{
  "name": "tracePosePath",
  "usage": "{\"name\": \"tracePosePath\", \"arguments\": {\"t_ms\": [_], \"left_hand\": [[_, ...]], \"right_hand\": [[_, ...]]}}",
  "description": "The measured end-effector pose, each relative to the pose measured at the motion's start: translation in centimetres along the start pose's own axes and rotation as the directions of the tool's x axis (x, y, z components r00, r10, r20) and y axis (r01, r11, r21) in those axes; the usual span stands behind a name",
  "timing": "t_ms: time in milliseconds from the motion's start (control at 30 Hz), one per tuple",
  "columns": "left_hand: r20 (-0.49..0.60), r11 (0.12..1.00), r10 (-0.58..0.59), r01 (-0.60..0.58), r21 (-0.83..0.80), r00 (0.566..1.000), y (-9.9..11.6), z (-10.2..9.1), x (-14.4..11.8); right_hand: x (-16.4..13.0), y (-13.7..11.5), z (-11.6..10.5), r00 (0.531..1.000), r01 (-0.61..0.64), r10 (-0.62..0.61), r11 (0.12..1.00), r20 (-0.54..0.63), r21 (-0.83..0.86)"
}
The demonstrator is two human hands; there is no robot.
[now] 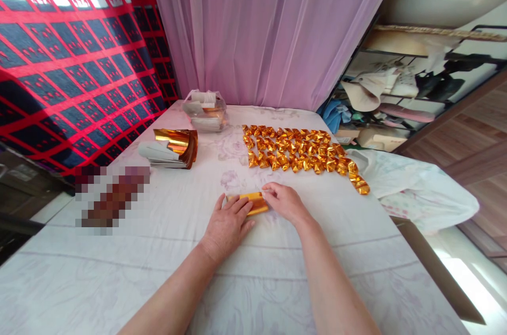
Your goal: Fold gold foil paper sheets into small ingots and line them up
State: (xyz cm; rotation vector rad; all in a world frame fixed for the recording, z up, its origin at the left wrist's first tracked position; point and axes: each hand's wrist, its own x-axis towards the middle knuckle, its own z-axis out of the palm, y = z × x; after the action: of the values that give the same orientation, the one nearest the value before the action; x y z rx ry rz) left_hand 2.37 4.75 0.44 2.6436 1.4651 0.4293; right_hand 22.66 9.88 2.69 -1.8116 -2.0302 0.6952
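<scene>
A strip of gold foil paper (257,204), folded or rolled over, lies on the table in front of me. My left hand (232,221) rests on its left part, fingers stretched out and pressing it down. At the far right corner, my right hand (283,201) pinches the edge between thumb and fingers. Beyond the hands are rows of folded gold foil pieces (293,151), several of them trailing off toward the right edge. A stack of gold foil sheets (174,146) with pale grey backs, partly curled, sits to the left.
A clear plastic bag (205,110) with more sheets stands at the back of the cloth-covered table (178,261). A blurred-out patch (113,200) is at the left. A purple curtain (245,28) hangs behind, and a crowded shelf rack (396,81) stands right. White fabric (428,187) bulges beside the table.
</scene>
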Motion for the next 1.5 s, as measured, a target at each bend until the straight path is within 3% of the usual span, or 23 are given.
{"name": "tracePosePath", "arguments": {"t_ms": [400, 567, 1000, 1500], "left_hand": [[-0.054, 0.998, -0.062, 0.064, 0.026, 0.997, 0.4, -0.2, 0.1], [-0.034, 0.998, -0.056, 0.056, -0.002, 0.998, 0.2, -0.1, 0.1], [0.053, 0.988, 0.063, -0.054, -0.145, 0.997, -1.0, -0.9, 0.3], [0.023, 0.986, 0.081, -0.077, -0.150, 0.996, -1.1, -0.8, 0.1]], "right_hand": [[0.1, -0.9, 1.6, 0.983, 0.142, -0.159, 0.974, -0.087, -0.179], [0.0, -1.1, 1.7, 0.988, 0.119, -0.138, 0.969, -0.073, -0.215], [-0.1, -1.1, 0.3, 0.994, 0.111, -0.111, 0.989, 0.007, -0.094], [-0.1, -1.3, 0.7, 0.994, 0.107, -0.107, 0.988, 0.011, -0.113]]}}
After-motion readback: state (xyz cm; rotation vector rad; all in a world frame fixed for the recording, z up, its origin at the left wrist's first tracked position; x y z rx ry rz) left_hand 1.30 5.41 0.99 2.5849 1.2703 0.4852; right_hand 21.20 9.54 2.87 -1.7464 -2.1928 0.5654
